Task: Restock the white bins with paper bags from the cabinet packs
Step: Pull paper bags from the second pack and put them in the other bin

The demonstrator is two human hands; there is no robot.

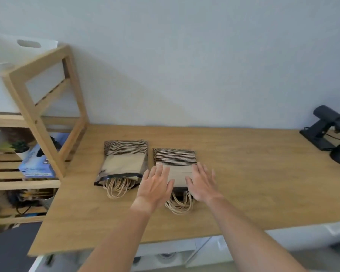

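Observation:
Two packs of brown paper bags with black stripes lie side by side on the wooden table [243, 183], twine handles spilling toward me. The left pack [124, 161] sits in a clear wrapper with a dark edge. My left hand [155, 183] and my right hand [202, 183] hover with spread fingers over the near end of the right pack [175, 160], one at each side; I cannot tell whether they touch it. Neither hand grips anything. A white bin [10, 50] with a cut-out handle stands on top of the wooden shelf at the far left.
A wooden shelf unit [41, 118] stands at the table's left end, holding a blue box [37, 163], a small potted plant [21, 148] and cables lower down. A black stand with a device [326, 132] sits at the table's far right. The wall runs behind.

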